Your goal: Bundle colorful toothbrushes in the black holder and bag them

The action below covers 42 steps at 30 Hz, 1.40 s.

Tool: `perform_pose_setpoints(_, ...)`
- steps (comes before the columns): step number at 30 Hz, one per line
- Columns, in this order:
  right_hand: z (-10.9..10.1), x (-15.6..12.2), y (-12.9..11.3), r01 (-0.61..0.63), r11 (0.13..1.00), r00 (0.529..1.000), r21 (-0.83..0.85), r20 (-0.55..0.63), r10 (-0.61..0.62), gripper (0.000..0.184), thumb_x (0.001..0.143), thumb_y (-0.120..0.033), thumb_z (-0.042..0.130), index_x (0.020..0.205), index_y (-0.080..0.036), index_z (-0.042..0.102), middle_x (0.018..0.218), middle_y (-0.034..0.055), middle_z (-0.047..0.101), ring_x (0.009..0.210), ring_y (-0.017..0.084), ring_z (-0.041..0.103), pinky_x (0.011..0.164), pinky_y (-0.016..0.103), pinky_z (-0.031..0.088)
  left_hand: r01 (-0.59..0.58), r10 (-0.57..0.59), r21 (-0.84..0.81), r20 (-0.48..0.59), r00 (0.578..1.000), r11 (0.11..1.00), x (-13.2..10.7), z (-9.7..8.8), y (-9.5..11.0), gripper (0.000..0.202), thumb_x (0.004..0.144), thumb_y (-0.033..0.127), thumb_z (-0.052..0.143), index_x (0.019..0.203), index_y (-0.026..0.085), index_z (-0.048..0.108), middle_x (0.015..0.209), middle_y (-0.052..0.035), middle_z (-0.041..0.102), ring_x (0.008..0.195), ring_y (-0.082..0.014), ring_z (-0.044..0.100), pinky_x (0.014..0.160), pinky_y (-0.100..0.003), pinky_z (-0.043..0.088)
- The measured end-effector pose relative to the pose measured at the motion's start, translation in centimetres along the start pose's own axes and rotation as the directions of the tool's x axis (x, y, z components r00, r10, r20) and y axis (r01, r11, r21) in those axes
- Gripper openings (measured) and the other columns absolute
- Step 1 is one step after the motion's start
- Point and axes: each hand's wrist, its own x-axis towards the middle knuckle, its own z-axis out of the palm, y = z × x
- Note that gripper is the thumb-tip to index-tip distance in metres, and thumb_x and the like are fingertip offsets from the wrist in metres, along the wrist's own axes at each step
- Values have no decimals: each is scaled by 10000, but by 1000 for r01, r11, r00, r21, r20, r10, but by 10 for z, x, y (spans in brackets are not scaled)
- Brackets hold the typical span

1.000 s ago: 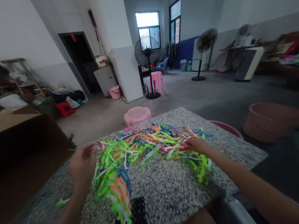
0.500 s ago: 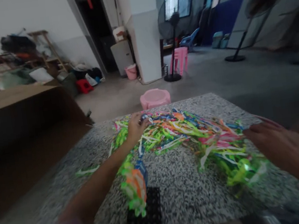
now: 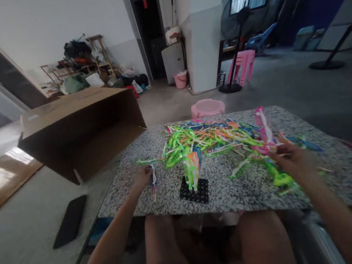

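Observation:
My left hand (image 3: 143, 176) is closed at the table's left side, pinching a slim blue-and-white ribbon-like piece (image 3: 153, 176) that hangs with its pinkish end down. On the right, my right hand (image 3: 292, 162) has its fingers together on a pink-and-white strip (image 3: 262, 127), which sticks up from the heap. Its fingertips are slightly blurred. Between the hands, a black perforated block (image 3: 200, 196) holds a bunch of green, orange and blue pieces (image 3: 192, 169) standing upright. Behind it spreads a tangled heap of bright strips (image 3: 218, 137) in green, white, orange, blue and pink.
Everything lies on a speckled stone tabletop (image 3: 224, 177). A large open cardboard box (image 3: 81, 105) stands at its left edge. Beyond the far edge is a pink stool (image 3: 207, 107). A dark flat board (image 3: 70, 221) lies on the floor at left.
My left hand has come from the heap's far left back to the near left side with the blue-and-white piece. My right hand has moved inward, and a pink-and-white strip now stands up beside it.

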Motion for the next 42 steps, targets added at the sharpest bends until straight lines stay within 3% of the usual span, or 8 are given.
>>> perform_pose_setpoints(3,51,-72,-26,-168,900,975,402,202,92,400,602,-564,704,728,-214,556,590,-12,575,496,176,578,512,323,495,-16,26,112,-84,996,994,-39,14,-5,273,761,330,600,962,147,602,924,-115,638,949,-262,615,846,-403,482)
perform_pose_setpoints(5,80,-116,-40,-201,871,963,448,253,92,389,619,-557,709,713,-212,556,571,-10,582,498,170,570,510,310,497,-29,47,223,-76,996,974,-70,17,-8,318,773,350,604,1017,146,605,1052,-165,619,1023,-303,590,866,-427,464)
perform_pose_setpoints(8,115,-158,-54,-159,889,960,430,277,38,332,663,-519,698,700,-219,562,602,9,623,556,186,590,557,314,501,-37,38,321,3,999,947,-103,14,-15,235,828,358,545,895,151,634,952,-157,647,919,-292,625,820,-422,476)
perform_pose_setpoints(13,150,-171,-69,-65,935,939,347,337,-60,226,751,-439,646,741,-223,582,717,30,683,668,212,636,657,323,497,-54,48,52,108,993,997,-119,20,-17,234,818,356,544,855,154,656,769,-71,672,770,-212,649,722,-350,533)
perform_pose_setpoints(16,163,-170,-76,-30,972,930,235,363,-59,180,783,-393,633,790,-219,589,731,30,694,676,212,644,654,307,477,-26,94,-307,208,974,951,-130,39,-6,345,824,442,529,974,154,646,825,-47,682,726,-173,642,664,-314,556)
perform_pose_setpoints(19,172,-170,-81,23,999,923,29,383,-32,142,807,-330,627,878,-208,612,781,42,709,736,223,661,662,293,456,-122,235,-470,188,954,874,-141,62,9,303,843,432,534,961,170,631,865,-47,682,775,-166,635,721,-297,540)
perform_pose_setpoints(25,172,-166,-91,138,963,881,-233,473,-12,141,834,-236,600,966,-201,634,868,66,734,794,230,683,656,276,424,-426,479,-265,183,859,865,-135,90,13,144,877,287,527,892,211,648,863,-50,699,829,-185,651,792,-301,496)
perform_pose_setpoints(42,157,-153,-76,115,986,855,-121,517,-37,119,753,-221,716,852,-213,650,791,3,726,753,178,666,667,241,420,-606,603,-13,119,789,795,-147,107,0,173,934,294,496,959,204,642,840,-40,696,775,-173,630,727,-284,476)
